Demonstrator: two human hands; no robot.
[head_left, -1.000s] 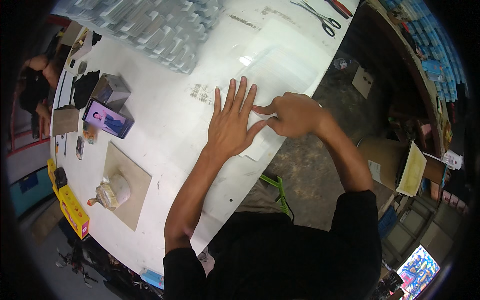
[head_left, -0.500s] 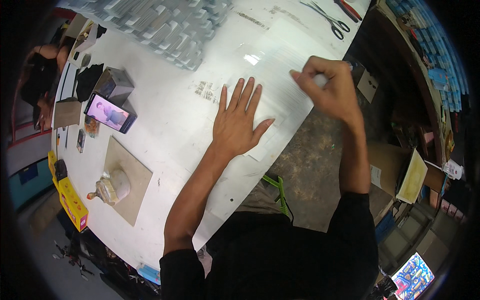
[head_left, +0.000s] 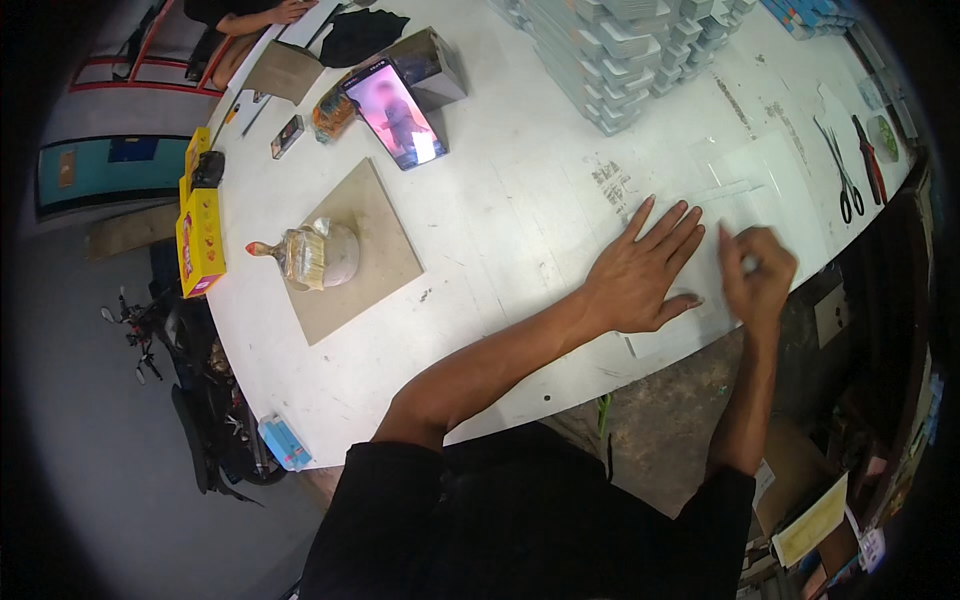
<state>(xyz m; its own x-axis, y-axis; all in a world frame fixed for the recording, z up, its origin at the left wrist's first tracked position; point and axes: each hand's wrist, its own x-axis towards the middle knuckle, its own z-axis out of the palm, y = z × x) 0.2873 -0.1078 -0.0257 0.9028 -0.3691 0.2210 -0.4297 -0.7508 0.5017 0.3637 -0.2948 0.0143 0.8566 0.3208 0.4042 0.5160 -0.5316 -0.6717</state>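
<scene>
My left hand (head_left: 650,268) lies flat with its fingers spread on a thin whitish sheet (head_left: 672,338) near the table's edge. To its right, my right hand (head_left: 762,275) is closed into a fist over the same sheet. Something small and pale shows between its fingers, too blurred to name. Beyond both hands, a clear, shiny film (head_left: 765,160) covers part of the white table (head_left: 490,290).
Stacked pale folded cartons (head_left: 600,65) stand at the back. Scissors (head_left: 848,180) and red-handled pliers (head_left: 869,165) lie far right. On the left are a lit phone (head_left: 395,115), a brush (head_left: 303,258) across a white tub (head_left: 343,255), a board (head_left: 395,260) and a yellow box (head_left: 204,240).
The view has swung left, so the table and things on it appear farther right. My left hand stays flat on the sheet; my right fist has come nearer to me along the sheet.
</scene>
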